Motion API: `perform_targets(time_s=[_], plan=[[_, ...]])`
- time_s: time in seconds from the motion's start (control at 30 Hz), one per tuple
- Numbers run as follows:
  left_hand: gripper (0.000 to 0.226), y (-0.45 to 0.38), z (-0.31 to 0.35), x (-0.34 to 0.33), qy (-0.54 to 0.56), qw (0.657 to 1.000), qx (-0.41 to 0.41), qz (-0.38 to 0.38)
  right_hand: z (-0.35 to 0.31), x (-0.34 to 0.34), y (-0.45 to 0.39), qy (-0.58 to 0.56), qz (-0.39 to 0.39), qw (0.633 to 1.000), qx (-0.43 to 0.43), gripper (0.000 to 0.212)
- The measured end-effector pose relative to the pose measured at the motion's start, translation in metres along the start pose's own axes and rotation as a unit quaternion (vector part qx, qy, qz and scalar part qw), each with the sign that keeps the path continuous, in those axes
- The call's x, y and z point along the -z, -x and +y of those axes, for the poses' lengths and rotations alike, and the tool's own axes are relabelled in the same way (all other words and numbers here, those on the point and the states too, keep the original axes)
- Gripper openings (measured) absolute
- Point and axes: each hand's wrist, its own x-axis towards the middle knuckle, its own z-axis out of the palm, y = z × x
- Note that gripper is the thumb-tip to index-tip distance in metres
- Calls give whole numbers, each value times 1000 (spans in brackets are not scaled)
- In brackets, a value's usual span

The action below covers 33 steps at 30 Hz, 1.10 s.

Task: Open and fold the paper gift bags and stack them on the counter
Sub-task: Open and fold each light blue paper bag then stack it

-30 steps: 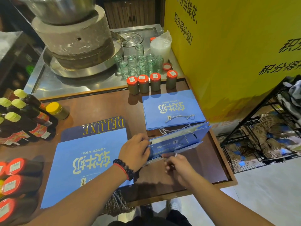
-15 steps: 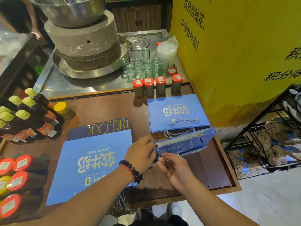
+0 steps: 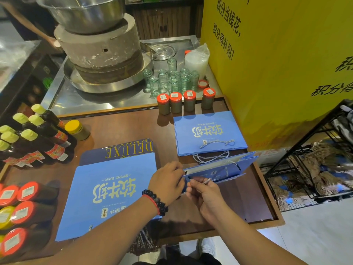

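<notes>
Hands meet at a small blue gift bag (image 3: 227, 170) at 4 o'clock on the surface (image 3: 122, 131): your left hand (image 3: 166, 183) grips its near edge, your right hand (image 3: 205, 192) pinches its cord handle (image 3: 207, 181). Folded stack (image 3: 209, 131) lies at 1 o'clock.

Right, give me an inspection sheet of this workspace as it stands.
Surface: brown wooden counter with a raised edge; a steel worktop behind it.
Job's things: small blue bag partly open, lying on its side; stack of small flat bags behind it; large flat blue bag over a DELUXE bag.
Clutter: four red-capped jars, empty glass jars, dark bottles, a stone mill.
Grips: left hand grips the small bag's near end; right hand pinches its cord handle.
Cables: nothing seen.
Surroundings: yellow printed panel, black wire rack.
</notes>
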Motion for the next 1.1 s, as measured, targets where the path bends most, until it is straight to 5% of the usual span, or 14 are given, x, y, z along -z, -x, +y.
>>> perform_targets(time_s=[0.73, 1.1], plan=[[19, 0, -5, -7, -1, 1000, 0, 12, 16, -23, -4, 24, 74, 994, 70, 11], [29, 1, -4, -4, -2, 1000, -9, 3, 7, -18, -5, 34, 67, 997, -6, 8]])
